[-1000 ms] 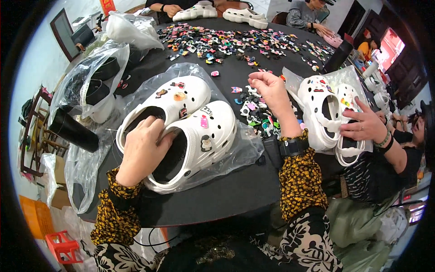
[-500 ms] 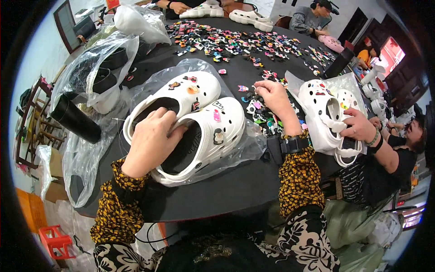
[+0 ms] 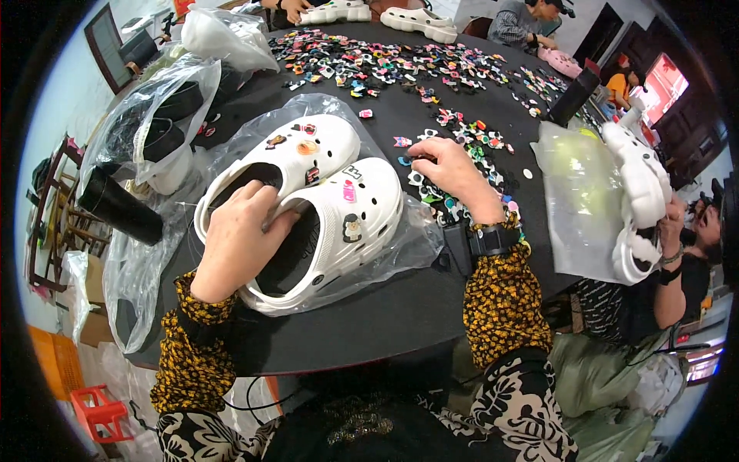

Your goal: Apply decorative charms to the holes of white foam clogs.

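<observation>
A pair of white clogs (image 3: 368,202) lies side by side on a clear plastic bag (image 3: 419,245) in front of me, several colourful charms on their uppers. My left hand (image 3: 245,235) grips the clogs where they meet, its fingers in the left shoe's opening and the thumb in the right one's. To the right of the toes, my right hand (image 3: 456,179) is low over a strip of loose shoe charms (image 3: 485,138). Its fingers are curled together, and what lies between the fingertips is too small to make out. A pink-and-blue charm (image 3: 402,142) sits just beyond them.
A large heap of charms (image 3: 369,61) spreads across the far black table (image 3: 346,339). Bagged dark shoes (image 3: 165,138) and a black cylinder (image 3: 119,206) stand left. On the right, a co-worker's hand (image 3: 671,223) holds white clogs (image 3: 640,181) beside a plastic bag (image 3: 577,208). Other people sit farther back.
My right hand has moved slightly left and down toward the charms. My left hand keeps its grip on the clogs. The co-worker's clogs have come off their bag and been tipped to the right.
</observation>
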A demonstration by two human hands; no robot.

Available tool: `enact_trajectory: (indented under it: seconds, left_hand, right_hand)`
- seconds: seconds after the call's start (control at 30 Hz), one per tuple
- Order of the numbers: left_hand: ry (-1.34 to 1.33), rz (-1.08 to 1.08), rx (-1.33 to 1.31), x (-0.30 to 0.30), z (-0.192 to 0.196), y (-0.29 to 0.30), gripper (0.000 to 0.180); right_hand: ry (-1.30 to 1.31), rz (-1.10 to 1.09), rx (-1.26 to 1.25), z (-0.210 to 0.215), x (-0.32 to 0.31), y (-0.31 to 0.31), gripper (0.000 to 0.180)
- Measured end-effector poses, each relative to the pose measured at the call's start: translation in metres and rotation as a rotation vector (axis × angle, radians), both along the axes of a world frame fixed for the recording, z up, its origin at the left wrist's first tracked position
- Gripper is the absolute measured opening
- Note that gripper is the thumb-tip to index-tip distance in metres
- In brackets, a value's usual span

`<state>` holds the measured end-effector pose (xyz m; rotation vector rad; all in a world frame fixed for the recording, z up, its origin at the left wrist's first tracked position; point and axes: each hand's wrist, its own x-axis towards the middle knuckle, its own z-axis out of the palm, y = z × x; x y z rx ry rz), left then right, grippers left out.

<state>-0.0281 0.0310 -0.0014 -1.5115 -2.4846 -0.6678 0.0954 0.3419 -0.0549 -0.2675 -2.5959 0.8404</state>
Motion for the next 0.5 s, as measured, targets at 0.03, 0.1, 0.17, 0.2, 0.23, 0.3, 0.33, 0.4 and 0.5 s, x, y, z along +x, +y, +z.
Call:
enact_trajectory:
  seconds: [0.03, 0.1, 0.17, 0.2, 0.23, 0.3, 0.33, 0.4, 0.5]
  left_hand:
    - [-0.006, 0.002, 0.001, 0.000, -0.001, 0.001, 0.023]
    - [-0.004, -0.002, 0.001, 0.000, 0.000, 0.000, 0.023]
    - [-0.002, 0.013, -0.009, -0.002, -0.001, -0.005, 0.023]
    - [0.000, 0.007, 0.000, -0.002, -0.002, -0.003, 0.022]
    - [0.002, 0.001, 0.008, -0.002, -0.002, -0.003, 0.022]
    - [0.009, -0.005, 0.017, -0.002, -0.002, -0.001, 0.022]
    - [0.017, -0.011, 0.027, -0.002, -0.003, 0.000, 0.022]
    - [0.014, -0.027, 0.050, -0.002, -0.005, 0.001, 0.024]
    - [0.017, -0.039, 0.075, -0.003, -0.005, 0.000, 0.028]
  right_hand:
    - [-0.001, -0.003, -0.002, -0.004, -0.001, 0.003, 0.025]
    - [0.111, 0.059, 0.145, -0.007, -0.005, 0.004, 0.026]
    - [-0.128, -0.005, 0.181, 0.003, -0.001, -0.014, 0.036]
    - [-0.147, -0.010, 0.240, 0.000, 0.002, -0.015, 0.037]
    - [-0.166, -0.015, 0.298, -0.002, 0.004, -0.014, 0.038]
    - [-0.121, -0.032, 0.317, -0.007, 0.007, -0.009, 0.035]
    - [-0.075, -0.049, 0.336, -0.009, 0.008, -0.007, 0.033]
    - [-0.086, -0.037, 0.251, -0.007, 0.006, 0.003, 0.030]
    - [-0.068, -0.048, 0.161, -0.006, 0.006, 0.011, 0.025]
